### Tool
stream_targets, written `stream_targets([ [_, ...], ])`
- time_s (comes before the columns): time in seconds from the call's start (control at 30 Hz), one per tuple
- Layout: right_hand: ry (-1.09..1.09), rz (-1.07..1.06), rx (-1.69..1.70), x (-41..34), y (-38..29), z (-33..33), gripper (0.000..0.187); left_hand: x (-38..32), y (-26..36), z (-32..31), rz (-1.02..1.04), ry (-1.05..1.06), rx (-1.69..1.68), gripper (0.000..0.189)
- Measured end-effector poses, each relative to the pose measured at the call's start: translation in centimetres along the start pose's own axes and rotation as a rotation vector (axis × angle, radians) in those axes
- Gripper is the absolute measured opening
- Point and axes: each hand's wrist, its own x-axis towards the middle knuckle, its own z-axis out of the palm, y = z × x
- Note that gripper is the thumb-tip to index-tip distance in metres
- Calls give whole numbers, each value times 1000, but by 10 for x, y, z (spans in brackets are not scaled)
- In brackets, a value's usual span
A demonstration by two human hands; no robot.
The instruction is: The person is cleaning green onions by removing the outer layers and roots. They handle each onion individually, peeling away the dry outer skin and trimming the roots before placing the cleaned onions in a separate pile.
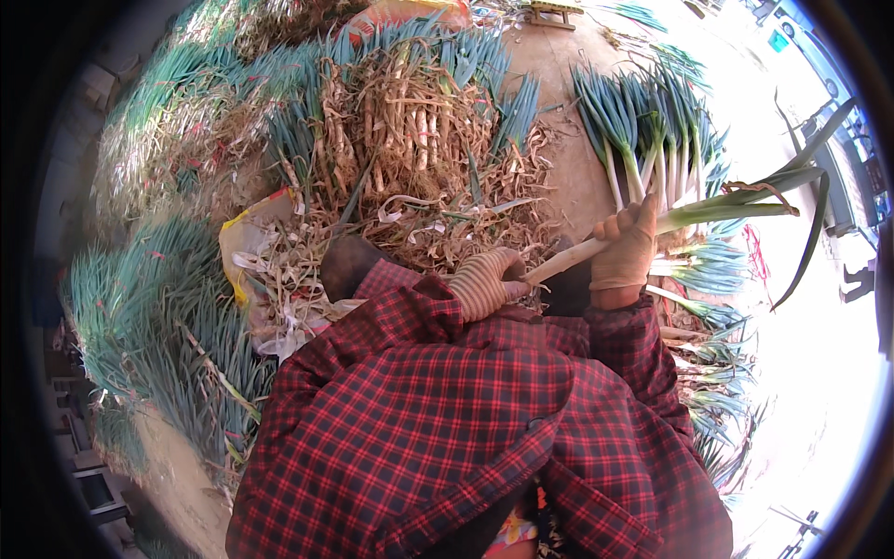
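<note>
My right hand (624,244), in a tan work glove, grips a long Welsh onion (567,261) around its pale shank. Its green leaves fan out and droop to the right. At the root end, the fingers and thumb of my left hand (487,283), in a striped glove, close on the stalk's tip. Just beyond my right hand lies a row of cleaned onions (674,164) with white shanks and blue-green leaves. Dry peeled husks (447,241) litter the ground in front of my knees.
A heap of unpeeled onions (419,126) with dry brown skins lies ahead. More bundles (160,307) cover the left side. A plastic sack (241,244) with a yellow edge holds scraps. Tied bundles (712,265) line my right; a small wooden stool (554,12) stands far ahead.
</note>
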Motion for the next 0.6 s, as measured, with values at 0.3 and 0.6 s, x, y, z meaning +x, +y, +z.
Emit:
stream_targets([
  [0.3,-72,12,3,-5,-2,1,35,-2,-21,0,-131,26,-296,28],
  [0.6,137,-85,-52,24,-21,-2,36,-16,-29,-19,126,205,-1031,19],
])
